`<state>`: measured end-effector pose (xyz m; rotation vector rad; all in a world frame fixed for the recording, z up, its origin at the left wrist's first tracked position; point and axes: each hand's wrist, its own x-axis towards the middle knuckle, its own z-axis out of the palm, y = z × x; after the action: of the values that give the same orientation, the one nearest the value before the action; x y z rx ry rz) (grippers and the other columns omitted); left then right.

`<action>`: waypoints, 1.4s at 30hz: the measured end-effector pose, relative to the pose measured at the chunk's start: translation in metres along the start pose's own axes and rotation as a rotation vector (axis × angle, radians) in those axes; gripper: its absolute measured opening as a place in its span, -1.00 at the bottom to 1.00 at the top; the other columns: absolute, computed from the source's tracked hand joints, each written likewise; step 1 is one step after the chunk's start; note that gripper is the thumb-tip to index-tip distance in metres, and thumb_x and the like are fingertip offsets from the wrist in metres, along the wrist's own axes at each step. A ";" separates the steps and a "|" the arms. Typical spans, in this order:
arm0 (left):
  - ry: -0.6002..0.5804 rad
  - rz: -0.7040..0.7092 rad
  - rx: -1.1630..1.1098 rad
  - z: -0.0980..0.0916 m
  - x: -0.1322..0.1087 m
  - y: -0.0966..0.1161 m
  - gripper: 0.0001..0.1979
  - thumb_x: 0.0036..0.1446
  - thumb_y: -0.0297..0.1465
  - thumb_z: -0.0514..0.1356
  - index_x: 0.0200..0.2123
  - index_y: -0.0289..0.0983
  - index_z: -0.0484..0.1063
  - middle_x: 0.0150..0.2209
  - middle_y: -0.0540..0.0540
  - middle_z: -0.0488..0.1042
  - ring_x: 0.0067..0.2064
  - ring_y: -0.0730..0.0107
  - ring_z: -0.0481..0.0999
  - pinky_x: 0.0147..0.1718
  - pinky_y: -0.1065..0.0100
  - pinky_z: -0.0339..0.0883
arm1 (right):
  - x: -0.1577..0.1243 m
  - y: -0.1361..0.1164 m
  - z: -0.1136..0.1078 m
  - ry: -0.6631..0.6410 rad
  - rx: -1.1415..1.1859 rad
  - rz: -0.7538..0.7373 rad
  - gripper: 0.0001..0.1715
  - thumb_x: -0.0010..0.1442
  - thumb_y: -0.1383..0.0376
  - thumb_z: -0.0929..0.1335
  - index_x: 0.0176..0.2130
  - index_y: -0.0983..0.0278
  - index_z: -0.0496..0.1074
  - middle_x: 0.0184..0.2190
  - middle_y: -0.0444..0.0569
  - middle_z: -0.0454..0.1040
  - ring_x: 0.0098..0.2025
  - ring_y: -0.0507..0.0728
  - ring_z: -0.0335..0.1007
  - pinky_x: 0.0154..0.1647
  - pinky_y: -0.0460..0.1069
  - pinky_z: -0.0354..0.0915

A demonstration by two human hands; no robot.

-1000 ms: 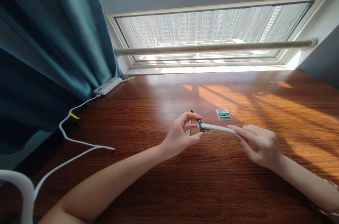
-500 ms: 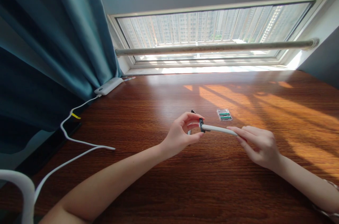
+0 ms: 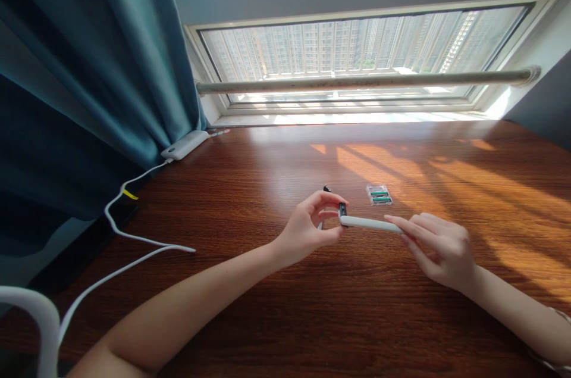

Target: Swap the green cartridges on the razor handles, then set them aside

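My left hand pinches a small black razor head between thumb and fingertips. Between the thumb and fingers of my right hand is the far end of a white razor handle. The handle's other end touches the lower part of the black head; whether the two are joined I cannot tell. Behind my left hand lies a second razor, mostly covered, with its dark head and a bit of pale handle showing. A clear case of green-striped blade cartridges rests on the table beyond my hands.
A white power bank with a white cable lies on the wooden table at the left, beside a blue curtain. A curved white tube stands at the lower left. Along the window at the back runs a rail.
The black razor head has turned between my left fingers, showing more of its flat side. The handle's near end now sits lower against it. My right hand has barely shifted.
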<state>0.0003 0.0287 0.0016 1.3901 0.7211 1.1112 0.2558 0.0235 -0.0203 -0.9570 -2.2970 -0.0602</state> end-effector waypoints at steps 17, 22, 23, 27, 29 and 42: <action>0.021 -0.015 0.013 0.000 0.000 0.000 -0.64 -0.14 -0.54 0.27 -0.19 -0.29 0.35 -0.16 -0.15 0.37 -0.10 0.32 0.35 -0.14 0.29 0.26 | -0.002 0.002 0.001 0.057 -0.028 -0.034 -0.51 0.09 0.40 0.28 0.04 0.20 0.30 -0.51 -0.11 0.39 -0.50 0.01 0.26 -0.46 -0.09 0.18; 0.012 -0.020 -0.026 -0.001 0.001 -0.001 -0.62 -0.17 -0.53 0.29 -0.20 -0.28 0.36 -0.20 -0.12 0.39 -0.13 0.33 0.37 -0.16 0.31 0.26 | -0.003 0.002 0.001 0.060 -0.065 0.028 -0.51 0.07 0.43 0.30 0.03 0.19 0.30 -0.52 -0.11 0.39 -0.49 0.02 0.25 -0.44 -0.08 0.18; 0.009 -0.022 -0.033 -0.001 0.001 -0.001 -0.62 -0.17 -0.53 0.29 -0.19 -0.28 0.36 -0.20 -0.12 0.39 -0.14 0.34 0.37 -0.17 0.32 0.26 | -0.003 0.002 0.001 0.067 -0.051 0.026 -0.50 0.07 0.43 0.30 0.03 0.19 0.30 -0.51 -0.11 0.39 -0.49 0.02 0.25 -0.44 -0.08 0.18; -0.012 -0.029 -0.049 -0.001 0.001 -0.002 -0.62 -0.16 -0.54 0.29 -0.18 -0.28 0.37 -0.17 -0.14 0.39 -0.13 0.34 0.37 -0.16 0.32 0.27 | -0.002 0.003 0.002 0.039 -0.022 -0.021 -0.51 0.08 0.41 0.29 0.04 0.20 0.30 -0.52 -0.11 0.39 -0.51 0.01 0.24 -0.46 -0.09 0.18; 0.004 -0.027 -0.062 -0.001 0.001 -0.002 -0.61 -0.17 -0.53 0.29 -0.18 -0.27 0.38 -0.19 -0.13 0.40 -0.13 0.33 0.37 -0.16 0.30 0.27 | -0.002 0.003 0.002 0.068 -0.066 0.024 -0.56 0.09 0.40 0.28 0.00 0.20 0.33 -0.51 -0.10 0.40 -0.50 0.02 0.26 -0.43 -0.08 0.19; 0.002 -0.053 -0.102 -0.001 0.001 0.003 -0.53 -0.12 -0.52 0.26 -0.06 -0.23 0.32 -0.16 -0.15 0.42 -0.10 0.28 0.38 -0.17 0.29 0.28 | -0.002 0.001 0.002 0.052 0.002 0.002 -0.51 0.09 0.42 0.28 0.04 0.20 0.29 -0.51 -0.11 0.39 -0.50 0.02 0.24 -0.45 -0.08 0.17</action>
<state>-0.0011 0.0296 0.0043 1.2772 0.6895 1.0928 0.2565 0.0239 -0.0233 -0.9457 -2.2477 -0.0806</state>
